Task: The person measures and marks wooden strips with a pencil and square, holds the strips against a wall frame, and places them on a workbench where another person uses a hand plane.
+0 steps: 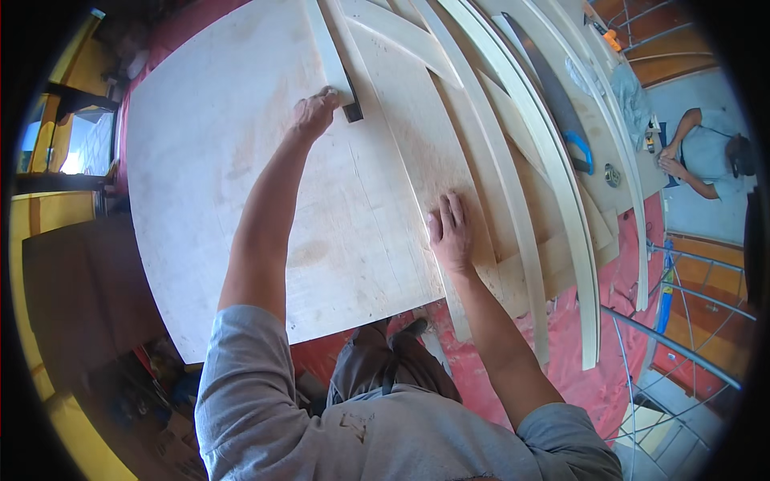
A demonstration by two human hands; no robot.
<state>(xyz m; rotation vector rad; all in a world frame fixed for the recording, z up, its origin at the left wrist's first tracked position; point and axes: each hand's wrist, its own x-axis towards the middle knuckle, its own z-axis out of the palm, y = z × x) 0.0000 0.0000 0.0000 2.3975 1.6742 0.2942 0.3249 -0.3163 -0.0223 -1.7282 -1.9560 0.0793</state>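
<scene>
A large pale plywood sheet lies in front of me. Across its far part runs a pale wooden strip with a dark end. My left hand reaches forward and has its curled fingers closed on the near end of this strip. Farther right and nearer to me, my right hand rests at the sheet's right edge. Its fingers are stretched out over the neighbouring board, and the thumb is apart from them. Nothing shows in that hand.
Several long wooden strips lie to the right. Beyond them are a handsaw with a blue handle and a tape measure. Metal scaffolding stands at the right, above red sheeting. A co-worker is at the far right.
</scene>
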